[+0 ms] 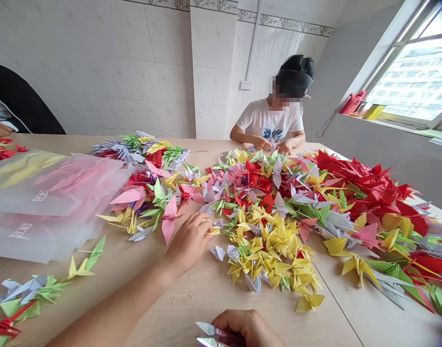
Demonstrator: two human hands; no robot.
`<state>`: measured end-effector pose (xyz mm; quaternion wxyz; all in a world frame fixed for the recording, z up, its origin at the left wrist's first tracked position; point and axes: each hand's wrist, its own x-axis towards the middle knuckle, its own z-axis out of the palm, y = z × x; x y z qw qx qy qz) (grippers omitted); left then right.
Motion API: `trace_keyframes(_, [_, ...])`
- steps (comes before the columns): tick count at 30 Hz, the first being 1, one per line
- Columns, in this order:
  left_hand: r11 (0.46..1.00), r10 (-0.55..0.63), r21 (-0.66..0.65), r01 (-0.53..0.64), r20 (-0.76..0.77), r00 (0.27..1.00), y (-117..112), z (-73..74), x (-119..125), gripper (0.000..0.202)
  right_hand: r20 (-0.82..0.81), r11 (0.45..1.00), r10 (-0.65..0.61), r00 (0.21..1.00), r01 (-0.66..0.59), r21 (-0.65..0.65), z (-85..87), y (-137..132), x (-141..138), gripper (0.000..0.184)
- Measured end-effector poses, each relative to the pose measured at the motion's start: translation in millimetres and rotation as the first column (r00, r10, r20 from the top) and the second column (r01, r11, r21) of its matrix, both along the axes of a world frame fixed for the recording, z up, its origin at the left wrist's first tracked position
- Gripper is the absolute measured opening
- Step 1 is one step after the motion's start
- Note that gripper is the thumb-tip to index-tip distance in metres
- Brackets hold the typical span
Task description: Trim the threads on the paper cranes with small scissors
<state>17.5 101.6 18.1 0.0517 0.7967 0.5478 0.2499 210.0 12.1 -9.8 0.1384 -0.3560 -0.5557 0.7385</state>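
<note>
My left hand reaches forward over the table, fingers pinched on a small yellow paper crane at the near edge of a big heap of paper cranes. Low at the frame's bottom edge, my right hand is closed on a pale lilac paper crane whose pointed wings stick out to the left. A cluster of yellow cranes lies just right of my left hand.
Clear plastic bags of coloured paper lie at the left. A row of green, grey and red cranes sits near left. A person in a white T-shirt works at the far side; a dark sleeve shows far left. Window ledge at right.
</note>
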Motion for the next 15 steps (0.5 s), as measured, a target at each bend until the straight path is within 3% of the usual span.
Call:
trace_keyframes(3, [1.000,-0.013,0.001,0.012,0.031,0.999,-5.8,11.8,0.7,0.010,-0.025,0.998,-0.059,0.998,0.059,0.020,2.9,1.0,-0.1,0.053])
trace_keyframes(6, [1.000,-0.007,-0.019,0.008,0.057,0.998,-15.0,33.3,2.8,0.009,-0.089,0.962,-0.209,0.974,0.221,0.159,17.3,5.2,0.3,0.052])
trace_keyframes(9, [0.997,-0.020,-0.077,0.027,0.091,0.996,-28.3,58.1,4.2,0.009,-0.170,0.832,-0.466,0.868,0.495,0.248,44.9,14.3,-1.2,0.038])
trace_keyframes(11, [0.995,-0.074,-0.063,0.082,0.110,0.991,-38.7,72.3,4.2,0.009,-0.187,0.755,-0.567,0.802,0.597,0.271,67.7,22.5,-4.1,0.036])
trace_keyframes(13, [0.993,-0.119,-0.012,0.121,0.123,0.985,-49.6,83.5,3.4,0.010,-0.212,0.719,-0.602,0.770,0.638,0.275,90.0,30.7,-8.2,0.035])
trace_keyframes(15, [0.989,-0.140,0.062,0.132,0.143,0.980,-60.1,92.3,1.2,0.013,-0.196,0.763,-0.542,0.817,0.577,0.292,108.8,36.9,-12.9,0.032])
